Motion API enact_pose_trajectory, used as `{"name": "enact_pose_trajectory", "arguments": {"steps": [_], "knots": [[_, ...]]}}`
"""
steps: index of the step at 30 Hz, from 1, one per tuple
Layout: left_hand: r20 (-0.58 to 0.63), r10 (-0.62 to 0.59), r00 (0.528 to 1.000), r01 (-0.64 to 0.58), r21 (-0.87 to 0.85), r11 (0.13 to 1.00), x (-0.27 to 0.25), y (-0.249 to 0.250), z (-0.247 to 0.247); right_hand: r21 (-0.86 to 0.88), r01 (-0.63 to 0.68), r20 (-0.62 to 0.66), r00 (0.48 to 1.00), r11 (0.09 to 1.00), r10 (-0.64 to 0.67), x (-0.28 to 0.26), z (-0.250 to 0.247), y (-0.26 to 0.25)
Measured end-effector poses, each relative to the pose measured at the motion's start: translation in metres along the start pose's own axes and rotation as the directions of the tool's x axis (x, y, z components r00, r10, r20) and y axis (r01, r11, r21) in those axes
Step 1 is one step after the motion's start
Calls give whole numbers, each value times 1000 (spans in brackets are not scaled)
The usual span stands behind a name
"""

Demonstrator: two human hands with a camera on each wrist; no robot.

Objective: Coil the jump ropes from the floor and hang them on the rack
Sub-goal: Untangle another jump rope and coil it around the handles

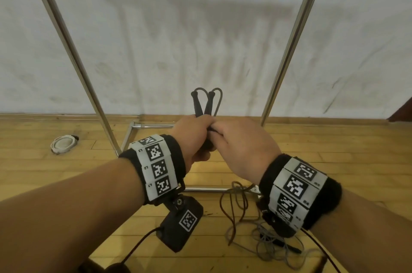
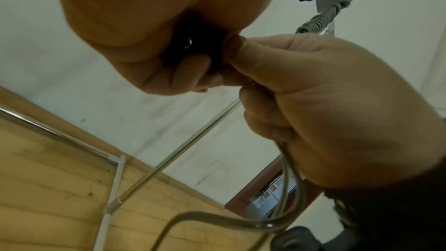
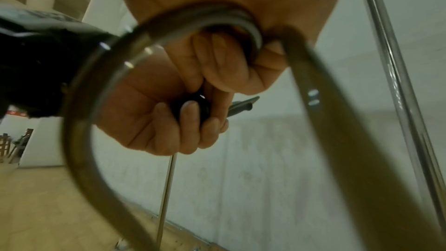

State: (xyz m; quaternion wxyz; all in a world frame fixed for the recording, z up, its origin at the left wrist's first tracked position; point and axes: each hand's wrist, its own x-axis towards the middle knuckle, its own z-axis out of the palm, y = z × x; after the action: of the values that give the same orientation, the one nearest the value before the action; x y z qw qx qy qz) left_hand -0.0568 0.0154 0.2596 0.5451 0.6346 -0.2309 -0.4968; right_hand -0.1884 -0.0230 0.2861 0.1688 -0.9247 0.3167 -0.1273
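Observation:
Two black jump-rope handles (image 1: 202, 103) stick up side by side out of my left hand (image 1: 194, 132), whose fingers are curled round them. Their grey cord (image 1: 217, 96) loops off the handle tops. My right hand (image 1: 234, 136) touches the left one and grips loops of that grey cord (image 2: 289, 188), which hang below it. The right wrist view shows the cord (image 3: 79, 121) wrapped round the curled fingers (image 3: 229, 64) and the left hand (image 3: 164, 121) on a black handle (image 3: 193, 106). Both hands are held in front of the chrome rack (image 1: 66, 49).
The rack's right upright (image 1: 292, 45) and base bars (image 1: 156, 126) frame the hands against a white wall. A brown rope (image 1: 234, 205) and a grey rope (image 1: 278, 248) lie tangled on the wooden floor below my right wrist. A white round object (image 1: 63, 143) lies at the left.

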Motion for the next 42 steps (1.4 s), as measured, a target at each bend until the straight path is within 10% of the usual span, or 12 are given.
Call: {"name": "enact_pose_trajectory", "arguments": {"steps": [8, 16, 21, 28, 32, 38, 42], "knots": [[36, 46, 998, -52, 192, 980, 8, 12, -7, -76, 74, 53, 996, 994, -70, 3, -25, 11], [-6, 27, 1000, -28, -95, 995, 18, 53, -49, 126, -63, 156, 987, 990, 43, 8, -35, 78], [52, 35, 998, -24, -197, 980, 15, 72, -73, 200, -304, 254, 934, 932, 250, 1, -16, 143], [-42, 68, 997, -80, -455, 887, 24, 89, -115, -183, -499, 273, 802, 847, 532, -24, -9, 206], [-289, 112, 951, -163, -159, 974, 42, 70, -124, -303, -446, 299, 794, 842, 529, -15, -5, 179], [-189, 161, 969, -161, 17, 987, 57, 54, -93, -200, -160, 266, 941, 967, 210, 22, 6, 111], [-132, 173, 976, -166, 60, 984, 53, 49, -86, -450, -277, 361, 813, 849, 456, 12, 5, 119]]}}
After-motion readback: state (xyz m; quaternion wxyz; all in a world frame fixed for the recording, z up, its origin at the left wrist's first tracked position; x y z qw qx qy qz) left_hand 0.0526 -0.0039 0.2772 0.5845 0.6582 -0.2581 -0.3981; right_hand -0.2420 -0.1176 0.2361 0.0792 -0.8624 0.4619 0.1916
